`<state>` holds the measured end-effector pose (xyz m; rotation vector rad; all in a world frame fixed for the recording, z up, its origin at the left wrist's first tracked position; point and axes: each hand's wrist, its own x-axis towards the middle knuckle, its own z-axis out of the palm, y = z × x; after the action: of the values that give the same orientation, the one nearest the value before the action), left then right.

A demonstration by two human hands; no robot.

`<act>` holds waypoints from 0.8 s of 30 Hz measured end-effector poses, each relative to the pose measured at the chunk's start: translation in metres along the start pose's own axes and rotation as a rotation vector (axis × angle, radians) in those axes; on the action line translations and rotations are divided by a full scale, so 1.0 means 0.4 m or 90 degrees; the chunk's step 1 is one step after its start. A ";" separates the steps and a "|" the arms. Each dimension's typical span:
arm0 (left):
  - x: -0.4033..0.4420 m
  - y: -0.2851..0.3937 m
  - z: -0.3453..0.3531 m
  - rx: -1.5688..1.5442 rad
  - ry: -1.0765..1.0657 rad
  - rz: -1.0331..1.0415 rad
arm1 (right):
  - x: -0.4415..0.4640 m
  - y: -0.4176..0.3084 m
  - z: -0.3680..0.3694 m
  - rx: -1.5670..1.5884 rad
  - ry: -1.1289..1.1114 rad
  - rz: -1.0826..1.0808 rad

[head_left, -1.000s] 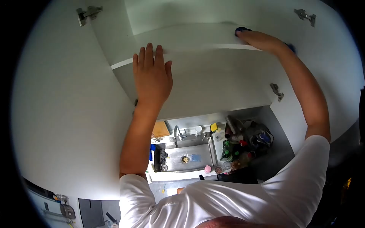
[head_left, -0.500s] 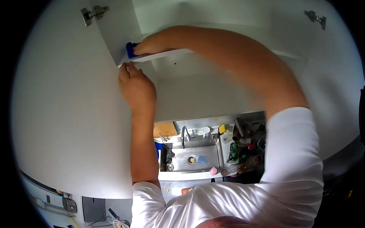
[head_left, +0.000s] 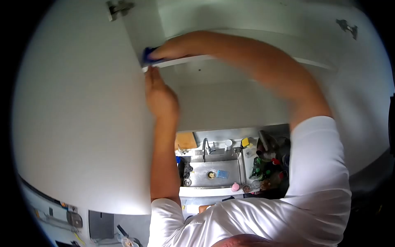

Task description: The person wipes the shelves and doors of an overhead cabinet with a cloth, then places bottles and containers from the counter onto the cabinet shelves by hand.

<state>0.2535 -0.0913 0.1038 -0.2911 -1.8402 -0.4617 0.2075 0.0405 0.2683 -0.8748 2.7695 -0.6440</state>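
Inside the white wall cabinet, a shelf (head_left: 177, 62) runs across with its front edge toward me. My right hand (head_left: 168, 48) reaches over to the shelf's left end, closed on a blue cloth (head_left: 148, 55) pressed against the top surface by the side wall. Just below, my left hand (head_left: 163, 99) is raised with its fingers together, gripping at the shelf's front left corner. Its fingertips are partly hidden by the edge, and the right hand's fingers are blurred.
Cabinet doors stand open left (head_left: 82, 123) and right (head_left: 358, 103), with metal hinges (head_left: 119, 9) above. Below are a steel sink (head_left: 231, 164), a faucet (head_left: 204, 146), a wooden board (head_left: 187, 141), a yellow sponge (head_left: 245, 142) and several green bottles (head_left: 256, 166).
The view has shifted slightly, so the cabinet and sink sit further right. My right hand and the blue cloth remain at the shelf's left end, and my left hand stays at the corner.
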 end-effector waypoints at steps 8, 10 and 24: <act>0.033 0.126 0.002 0.014 0.057 0.001 | -0.264 0.247 -0.064 -0.132 0.091 -0.044; 0.038 0.133 0.006 -0.020 0.046 0.005 | -0.468 0.434 -0.125 -0.089 0.191 0.096; 0.028 0.140 -0.001 0.098 -0.025 0.021 | -0.409 0.144 -0.006 -0.124 0.199 0.207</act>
<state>0.2740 -0.0419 0.1240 -0.2260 -1.8947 -0.2918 0.3106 0.1785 0.2490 -0.3569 3.1966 -0.4951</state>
